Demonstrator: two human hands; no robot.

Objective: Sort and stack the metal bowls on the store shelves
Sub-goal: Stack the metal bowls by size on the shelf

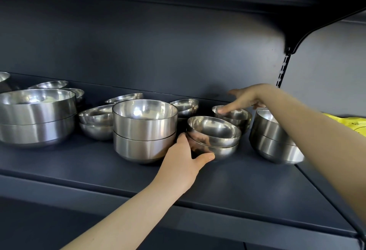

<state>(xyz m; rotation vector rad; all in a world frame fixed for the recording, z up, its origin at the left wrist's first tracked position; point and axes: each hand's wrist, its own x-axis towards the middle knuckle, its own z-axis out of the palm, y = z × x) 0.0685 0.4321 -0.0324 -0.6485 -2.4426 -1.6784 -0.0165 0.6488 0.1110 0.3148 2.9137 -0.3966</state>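
Shiny metal bowls stand in stacks on a dark shelf (237, 186). My left hand (186, 160) grips the left side of a small stack of two shallow bowls (213, 132) in the middle, thumb under the lower bowl. My right hand (243, 99) reaches over another small bowl stack (235, 117) farther back, fingers straight, a fingertip touching its rim. A taller two-bowl stack (144, 128) stands just left of my left hand.
A large bowl stack (35, 117) sits at the left, with shallow bowls (97, 120) beside and behind it. Another deep stack (275, 140) stands under my right forearm. A yellow bag (348, 120) lies at the right. The upper shelf's bracket (293, 45) hangs overhead.
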